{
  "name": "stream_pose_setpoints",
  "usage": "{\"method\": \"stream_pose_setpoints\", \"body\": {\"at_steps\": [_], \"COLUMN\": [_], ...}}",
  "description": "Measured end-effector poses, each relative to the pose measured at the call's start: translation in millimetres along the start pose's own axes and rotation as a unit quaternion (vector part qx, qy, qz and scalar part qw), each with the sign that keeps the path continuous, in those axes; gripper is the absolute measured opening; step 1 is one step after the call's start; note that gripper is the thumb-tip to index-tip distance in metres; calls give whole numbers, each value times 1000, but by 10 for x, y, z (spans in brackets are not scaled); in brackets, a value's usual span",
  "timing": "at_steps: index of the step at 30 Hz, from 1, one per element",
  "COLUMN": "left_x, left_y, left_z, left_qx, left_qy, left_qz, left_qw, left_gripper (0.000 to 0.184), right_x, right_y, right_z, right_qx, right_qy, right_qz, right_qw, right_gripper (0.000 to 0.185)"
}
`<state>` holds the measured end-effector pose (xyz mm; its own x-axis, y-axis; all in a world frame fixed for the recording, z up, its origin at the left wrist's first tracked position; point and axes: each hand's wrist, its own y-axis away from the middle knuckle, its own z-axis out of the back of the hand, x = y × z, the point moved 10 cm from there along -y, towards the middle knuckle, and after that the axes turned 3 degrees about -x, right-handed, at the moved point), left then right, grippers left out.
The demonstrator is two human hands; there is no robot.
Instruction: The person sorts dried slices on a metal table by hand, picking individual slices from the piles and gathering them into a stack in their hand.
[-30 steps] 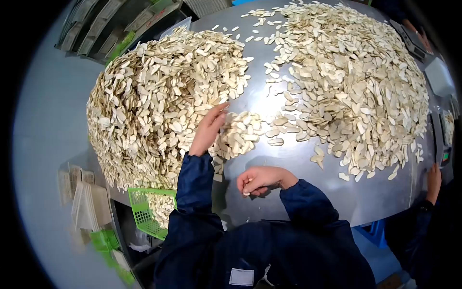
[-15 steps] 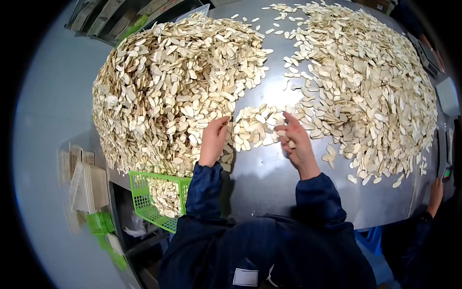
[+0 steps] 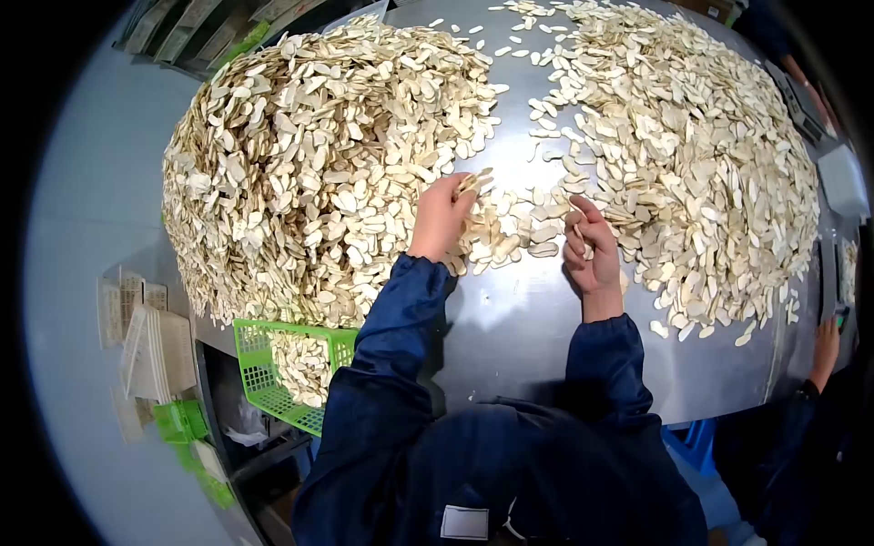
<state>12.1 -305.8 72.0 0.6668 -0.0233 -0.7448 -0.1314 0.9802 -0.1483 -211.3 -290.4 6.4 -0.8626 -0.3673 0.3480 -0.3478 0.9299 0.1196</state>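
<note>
A large heap of pale dried slices [image 3: 319,164] covers the left of the metal table [image 3: 510,341], and another heap of slices [image 3: 710,173] lies on the right. Between them is a small spread of slices [image 3: 514,223]. My left hand [image 3: 444,217] is closed on a few slices [image 3: 473,184] at the inner edge of the left heap. At the right end of the spread, my right hand [image 3: 592,250] is palm up with its fingers curled; a slice shows between them.
A green basket [image 3: 341,350] with slices hangs at the table's left front. Stacked pale trays [image 3: 159,355] and green baskets [image 3: 182,420] stand lower left. At the right are a co-worker's hand [image 3: 825,350], a white container [image 3: 843,182] and a scale [image 3: 801,105].
My left hand has moved right and up and closed on slices. My right hand has gone from over the spread to the right, its fingers more curled.
</note>
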Motion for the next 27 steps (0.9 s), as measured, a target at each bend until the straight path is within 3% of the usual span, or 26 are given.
{"method": "stream_pose_setpoints", "body": {"at_steps": [3,6,7,11,12,17,20,21,24,25,27], "left_x": [-16,-92,-19,206,85,-514,-534,-419,-82,-4,3], "left_y": [129,292,317,406,477,1030,979,905,735,711,721], "left_z": [-91,-135,-74,67,31,-630,-549,-446,-134,-66,16], "left_qx": [104,166,143,79,92,285,228,188,65,59,81], "left_qy": [73,178,187,109,24,38,62,11,-36,-59,-73], "left_qz": [134,141,148,122,109,2,-6,34,61,80,118], "left_qw": [983,960,960,983,989,958,972,981,995,993,987], "left_gripper": [31,33,36,34,35,44,42,42,40,41,43], "right_x": [46,101,123,161,163,197,263,276,186,72,-203], "right_y": [-11,4,4,-32,-46,-36,-1,7,19,88,234], "right_z": [17,68,97,171,171,180,161,195,89,77,-163], "right_qx": [-4,-11,-11,13,26,33,23,-20,38,-18,11], "right_qy": [-9,-18,-30,-95,-111,-105,-112,-117,-109,-27,188], "right_qz": [3,11,16,20,21,31,45,51,7,-45,-178], "right_qw": [1000,1000,999,995,993,993,992,992,993,998,966], "right_gripper": [39,39,39,38,37,35,35,34,33,32,42]}}
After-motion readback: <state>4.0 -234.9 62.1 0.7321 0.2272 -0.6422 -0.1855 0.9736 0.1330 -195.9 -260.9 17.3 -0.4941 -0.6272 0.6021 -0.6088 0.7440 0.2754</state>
